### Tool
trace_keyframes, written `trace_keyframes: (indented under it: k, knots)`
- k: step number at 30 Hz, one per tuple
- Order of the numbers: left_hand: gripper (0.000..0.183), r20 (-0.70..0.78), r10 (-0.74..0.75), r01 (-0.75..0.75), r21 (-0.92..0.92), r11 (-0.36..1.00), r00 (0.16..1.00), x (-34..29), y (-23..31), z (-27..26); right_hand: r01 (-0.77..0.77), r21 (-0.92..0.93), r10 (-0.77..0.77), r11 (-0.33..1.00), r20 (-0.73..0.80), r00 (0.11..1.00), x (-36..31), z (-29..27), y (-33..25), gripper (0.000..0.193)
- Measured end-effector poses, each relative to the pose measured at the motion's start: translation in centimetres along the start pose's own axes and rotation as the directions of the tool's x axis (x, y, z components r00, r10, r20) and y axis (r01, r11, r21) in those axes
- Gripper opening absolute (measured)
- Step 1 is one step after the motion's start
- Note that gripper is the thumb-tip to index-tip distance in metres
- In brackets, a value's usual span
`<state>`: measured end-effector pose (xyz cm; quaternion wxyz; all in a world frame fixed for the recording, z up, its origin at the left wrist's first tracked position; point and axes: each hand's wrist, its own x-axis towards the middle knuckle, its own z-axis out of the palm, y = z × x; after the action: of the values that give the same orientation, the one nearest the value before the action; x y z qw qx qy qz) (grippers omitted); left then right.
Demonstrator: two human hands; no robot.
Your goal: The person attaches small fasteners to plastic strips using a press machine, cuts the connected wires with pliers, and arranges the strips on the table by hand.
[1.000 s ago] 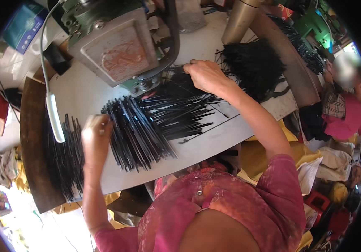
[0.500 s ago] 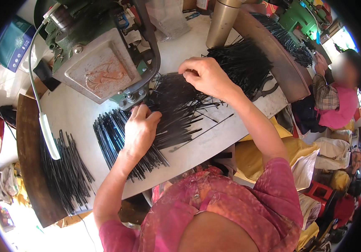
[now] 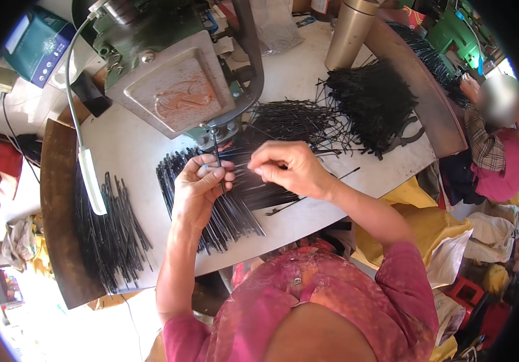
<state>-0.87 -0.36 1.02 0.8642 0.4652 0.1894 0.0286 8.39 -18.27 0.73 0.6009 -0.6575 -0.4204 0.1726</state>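
Note:
My left hand [image 3: 198, 188] pinches a thin black rod [image 3: 216, 145] between thumb and fingers, below the head of a green machine [image 3: 178, 90]. The rod stands roughly upright, its upper end close under the machine head. To the right, my right hand [image 3: 298, 170] is closed with thumb and fingertips together; whatever is in them, if anything, cannot be made out. Beneath and beside my left hand lies a row of black rods [image 3: 229, 220]. Behind my right hand is a loose heap of thin black pieces [image 3: 298, 120], partly blurred.
Another bundle of black rods [image 3: 114, 238] lies at the left by the brown curved rim [image 3: 60, 205]. A dense black pile [image 3: 371, 102], pliers [image 3: 407, 136] and a metal flask [image 3: 351, 36] are at the right. A white-tipped cable [image 3: 92, 181] hangs left. Another person [image 3: 494, 145] sits far right.
My right hand has come down from above the heap toward my left hand. My left hand has turned, and the upright rod now shows in it. The whole view has shifted slightly.

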Motion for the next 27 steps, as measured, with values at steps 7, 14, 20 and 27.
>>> trace_keyframes:
  k: [7,14,20,27]
  knots:
    - [0.014,-0.042,-0.026,0.031,0.111,0.993,0.999,-0.5,0.0,-0.9,-0.063,-0.238,0.084,0.969,0.075,0.994,-0.3,1.0,-0.7,0.009]
    - [0.014,-0.095,0.137,-0.090,0.386,0.918,0.986,1.1,-0.6,-0.3,-0.025,-0.438,0.098,0.899,0.147,0.984,3.0,2.6,0.8,0.014]
    - [0.017,-0.100,0.245,-0.123,0.652,0.748,0.964,1.5,1.0,-2.1,-0.101,-0.392,0.143,0.914,0.079,0.987,4.6,1.1,2.1,0.017]
    - [0.016,-0.143,0.406,-0.146,0.786,0.600,0.902,2.3,0.4,-1.8,-0.206,-0.020,0.207,0.978,0.081,0.975,5.8,1.6,2.7,0.018]
